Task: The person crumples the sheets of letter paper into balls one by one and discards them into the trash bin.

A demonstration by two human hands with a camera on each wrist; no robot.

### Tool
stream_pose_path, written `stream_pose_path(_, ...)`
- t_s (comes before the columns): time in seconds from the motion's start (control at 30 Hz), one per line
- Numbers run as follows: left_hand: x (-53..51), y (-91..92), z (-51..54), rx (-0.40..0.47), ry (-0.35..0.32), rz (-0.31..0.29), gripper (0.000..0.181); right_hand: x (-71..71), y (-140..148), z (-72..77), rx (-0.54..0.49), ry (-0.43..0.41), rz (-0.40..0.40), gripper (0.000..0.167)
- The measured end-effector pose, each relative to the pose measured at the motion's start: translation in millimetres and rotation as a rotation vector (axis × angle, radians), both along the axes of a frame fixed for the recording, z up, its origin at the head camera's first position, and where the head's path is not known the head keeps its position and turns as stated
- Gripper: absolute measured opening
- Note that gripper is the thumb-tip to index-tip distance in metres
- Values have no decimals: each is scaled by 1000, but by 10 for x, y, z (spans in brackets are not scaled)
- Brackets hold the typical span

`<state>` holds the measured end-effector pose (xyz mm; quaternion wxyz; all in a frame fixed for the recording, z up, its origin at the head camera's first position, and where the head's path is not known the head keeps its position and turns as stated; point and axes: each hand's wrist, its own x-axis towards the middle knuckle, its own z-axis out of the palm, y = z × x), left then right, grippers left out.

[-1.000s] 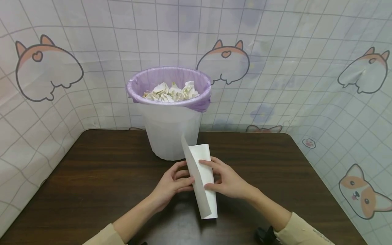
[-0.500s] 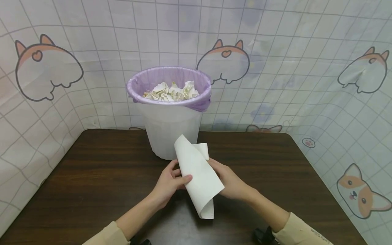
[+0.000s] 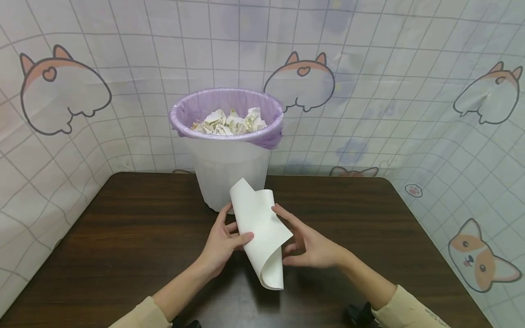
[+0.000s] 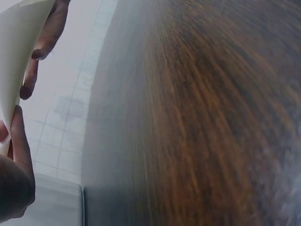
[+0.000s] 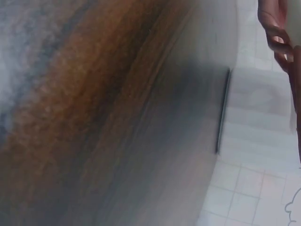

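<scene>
A plain white sheet of paper (image 3: 262,223), rolled into a loose tube with a free corner pointing right, is held just above the table in the head view. My left hand (image 3: 219,248) pinches its left side, thumb in front and fingers behind. On the other side, my right hand (image 3: 311,248) has loosely bent fingers at the roll's right edge, the index fingertip touching it. The left wrist view catches part of the paper (image 4: 19,52) and my left hand (image 4: 16,183). Only a sliver of paper (image 5: 294,19) appears in the right wrist view.
Behind the paper stands a white bin (image 3: 229,168) with a purple liner (image 3: 184,120), holding several crumpled papers (image 3: 234,124). The dark wooden table (image 3: 123,255) meets a grid-patterned curtain with cartoon corgis. A black object (image 3: 360,314) is by the right sleeve.
The sheet's flap has folded over to the right, turning it into a looser roll. My right hand has come from inside the fold to the roll's right edge; the left keeps its pinch.
</scene>
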<state>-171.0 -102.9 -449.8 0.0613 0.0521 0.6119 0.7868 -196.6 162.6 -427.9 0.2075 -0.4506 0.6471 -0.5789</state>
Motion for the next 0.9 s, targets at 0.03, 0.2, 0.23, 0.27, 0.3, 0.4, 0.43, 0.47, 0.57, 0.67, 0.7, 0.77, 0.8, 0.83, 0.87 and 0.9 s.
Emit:
stream_pose_path(0.03,4,-3,2,7,-1,2,99,0,1,-3,-14,4,12,108)
stream_pose_path(0.2,17,3,15,15,0,-11,99,5,-7,-1,-40,14,48,112)
stream_pose_path(0.23,19,5,16,16,1,-15,99,5,-5,2,-42,16,55,113)
stream_pose_path(0.27,20,7,17,20,-1,-20,99,6,-4,6,-43,23,58,112)
stream_pose_path(0.3,20,8,16,21,-1,-24,98,6,-3,10,-47,31,60,112)
stream_pose_path(0.4,18,10,13,22,4,-37,95,6,-7,15,-49,58,41,110)
stream_pose_path(0.43,17,12,13,19,8,-40,93,8,-12,16,-49,68,30,109)
stream_pose_path(0.47,15,14,12,17,14,-44,91,10,-17,14,-49,78,15,107)
stream_pose_path(0.57,14,22,9,6,27,-48,84,24,-46,5,-40,106,-41,98)
stream_pose_path(0.67,16,41,4,10,23,-45,79,46,-88,-2,-24,126,-108,85)
stream_pose_path(0.7,18,48,1,13,18,-41,78,53,-104,-3,-16,133,-134,80)
stream_pose_path(0.77,24,68,1,22,12,-32,75,68,-137,-8,-8,137,-178,71)
stream_pose_path(0.8,27,78,0,26,11,-26,73,76,-153,-9,-10,134,-199,68)
stream_pose_path(0.83,31,87,1,28,12,-19,72,83,-169,-13,-13,137,-217,64)
stream_pose_path(0.87,34,97,1,32,14,-12,70,87,-184,-18,-20,135,-235,60)
stream_pose_path(0.9,37,109,1,36,19,-8,69,90,-196,-26,-28,141,-255,56)
